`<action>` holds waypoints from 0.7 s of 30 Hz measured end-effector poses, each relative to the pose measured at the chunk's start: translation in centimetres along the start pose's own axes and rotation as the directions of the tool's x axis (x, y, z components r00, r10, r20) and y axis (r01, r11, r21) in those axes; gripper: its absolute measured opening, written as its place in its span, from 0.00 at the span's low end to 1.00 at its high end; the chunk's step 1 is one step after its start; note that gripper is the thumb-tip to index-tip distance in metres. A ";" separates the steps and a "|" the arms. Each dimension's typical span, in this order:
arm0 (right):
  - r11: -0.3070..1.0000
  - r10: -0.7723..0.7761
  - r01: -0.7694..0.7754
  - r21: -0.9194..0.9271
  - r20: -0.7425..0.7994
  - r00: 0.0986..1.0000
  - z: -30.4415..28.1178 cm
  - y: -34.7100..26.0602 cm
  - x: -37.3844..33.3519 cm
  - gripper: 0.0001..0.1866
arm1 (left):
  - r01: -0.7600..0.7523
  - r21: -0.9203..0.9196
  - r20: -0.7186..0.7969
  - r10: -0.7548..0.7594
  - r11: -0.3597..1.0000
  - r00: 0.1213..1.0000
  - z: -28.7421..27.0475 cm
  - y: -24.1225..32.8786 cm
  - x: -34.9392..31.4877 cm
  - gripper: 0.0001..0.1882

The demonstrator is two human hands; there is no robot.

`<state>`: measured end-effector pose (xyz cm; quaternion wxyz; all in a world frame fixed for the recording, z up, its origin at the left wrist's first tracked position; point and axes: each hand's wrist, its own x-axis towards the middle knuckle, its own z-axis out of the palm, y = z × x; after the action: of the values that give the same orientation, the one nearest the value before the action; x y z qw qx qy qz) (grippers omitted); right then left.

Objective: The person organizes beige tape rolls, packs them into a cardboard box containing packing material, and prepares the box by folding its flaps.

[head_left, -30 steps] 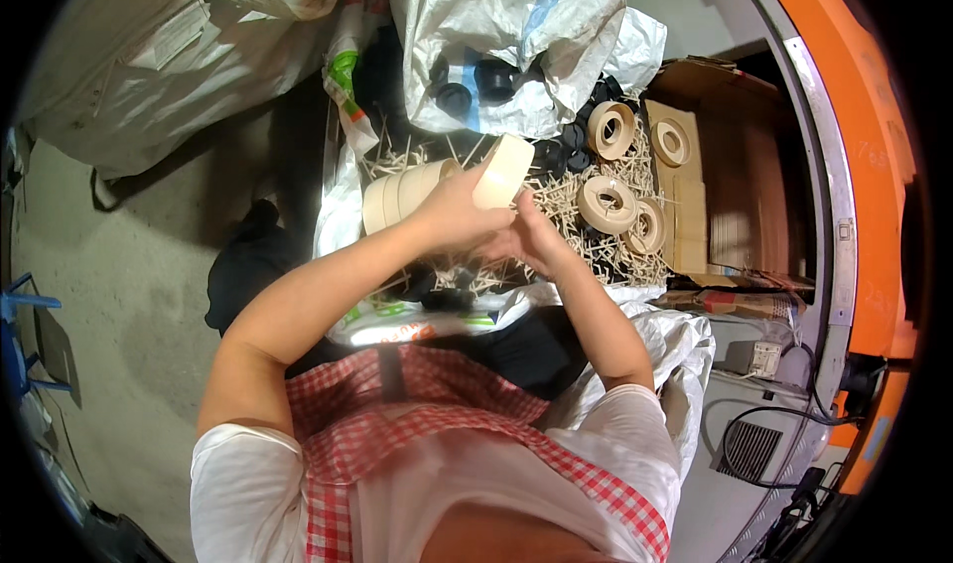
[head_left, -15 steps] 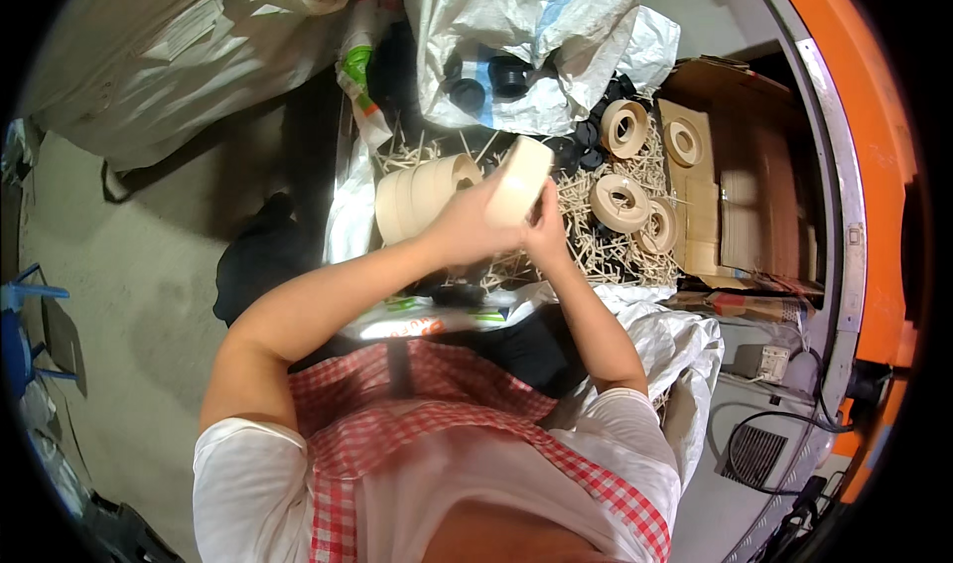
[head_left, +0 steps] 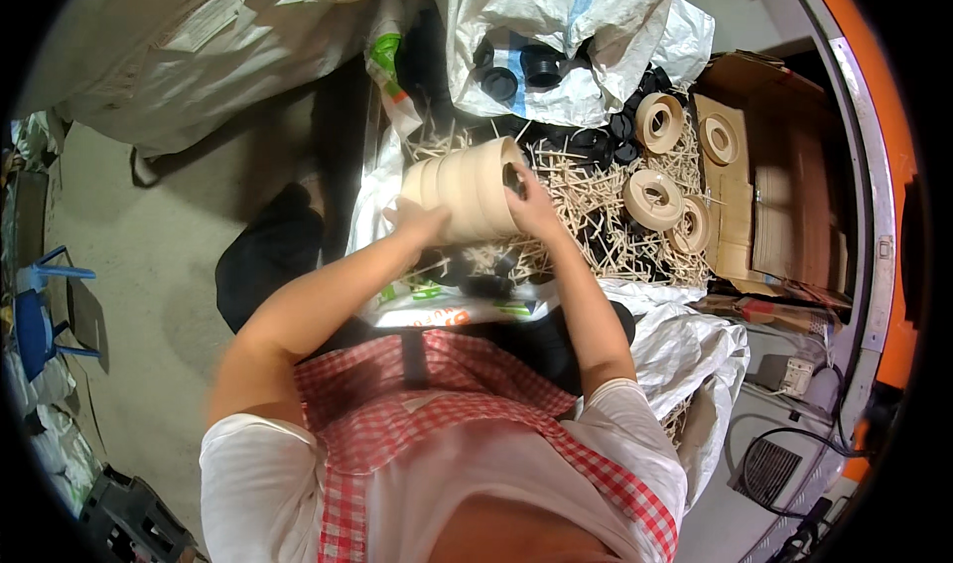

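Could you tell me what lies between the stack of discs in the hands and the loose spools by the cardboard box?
In the head view, pale wooden sticks with black caps lie between the stack and the spools.

stack of spools (head_left: 465, 190) sits between both hands, above the stick pile (head_left: 586, 206). loose spools (head_left: 653, 198) to its right, cardboard box (head_left: 784, 206) further right, sacks (head_left: 556, 27) behind.

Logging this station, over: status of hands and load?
Left hand and right hand clamp a stack of tan spools end to end. Stack held above wooden sticks. Nothing between hands and stack.
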<state>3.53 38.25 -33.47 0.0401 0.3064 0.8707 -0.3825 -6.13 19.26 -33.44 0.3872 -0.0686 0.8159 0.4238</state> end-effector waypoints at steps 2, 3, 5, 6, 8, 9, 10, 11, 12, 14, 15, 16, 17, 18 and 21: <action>0.933 -0.070 0.106 0.345 -0.117 0.991 1.9 2.2 0.4 0.33 | -0.072 0.030 -0.072 0.074 0.997 0.995 1.1 -1.0 2.6 0.36; 0.871 -0.026 0.059 0.488 -0.074 0.997 2.0 3.6 0.7 0.33 | -0.074 -0.075 0.048 0.078 0.994 0.996 1.0 -1.2 3.0 0.34; 0.868 0.003 0.039 0.495 -0.084 0.996 2.4 5.7 -0.4 0.33 | -0.039 -0.271 0.276 0.117 0.962 0.954 0.2 -1.6 3.5 0.29; 0.863 -0.029 0.060 0.502 -0.069 0.997 3.4 4.8 -0.3 0.33 | -0.070 -0.377 0.331 0.204 0.924 0.921 0.2 -4.7 6.1 0.26; 0.745 0.093 -0.092 0.661 0.034 0.995 5.0 2.6 -2.1 0.32 | -0.119 -0.164 0.499 0.186 0.979 0.846 0.4 -9.6 10.5 0.27; 0.661 0.145 -0.120 0.741 0.031 0.989 4.1 2.5 -3.4 0.33 | -0.365 0.053 0.400 0.316 0.929 0.861 1.1 -7.7 8.5 0.28; 0.635 -0.001 0.019 0.772 -0.024 1.000 2.8 -1.8 -5.3 0.35 | -0.460 0.007 0.257 0.443 0.888 0.859 0.7 -8.6 8.6 0.33; 0.624 -0.204 0.231 0.746 -0.129 0.970 1.7 -2.8 -6.4 0.38 | -0.748 0.040 0.145 0.737 0.663 0.660 -0.1 -7.9 8.2 0.38; 0.619 -0.049 0.273 0.736 -0.311 0.949 0.7 -2.0 -8.6 0.40 | -0.590 -0.073 0.304 0.582 0.804 0.755 -0.9 -2.2 2.8 0.39; 0.494 -0.069 0.537 0.684 -0.585 0.808 1.5 -2.7 -12.2 0.36 | -0.617 -0.174 0.289 0.639 0.767 0.713 -4.9 3.0 -6.3 0.34; 0.422 -0.135 0.687 0.591 -0.708 0.693 1.8 -5.2 -14.0 0.35 | -0.684 -0.253 0.252 0.729 0.685 0.636 -6.2 3.0 -6.9 0.35; 0.410 -0.180 0.754 0.513 -0.765 0.618 1.8 -6.7 -15.6 0.36 | -0.856 -0.117 0.199 0.856 0.504 0.477 -7.9 4.8 -9.7 0.35; 0.419 -0.223 0.780 0.464 -0.780 0.584 0.8 -8.6 -15.5 0.37 | -0.954 0.038 0.172 0.938 0.298 0.300 -10.1 7.0 -13.3 0.36; 0.418 -0.273 0.805 0.421 -0.787 0.554 -0.1 -10.8 -15.4 0.37 | -0.992 0.066 0.136 0.984 0.104 0.112 -11.9 8.4 -15.7 0.36; 0.369 -0.455 0.904 0.217 -0.806 0.379 -5.9 -19.5 -13.7 0.40 | -0.948 0.058 0.102 0.947 -0.312 -0.305 -16.9 11.9 -21.4 0.36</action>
<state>4.61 25.26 -12.63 -0.5332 -0.0175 0.6811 -0.5015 -6.23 9.56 -5.30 -0.1060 0.6442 0.5564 0.5141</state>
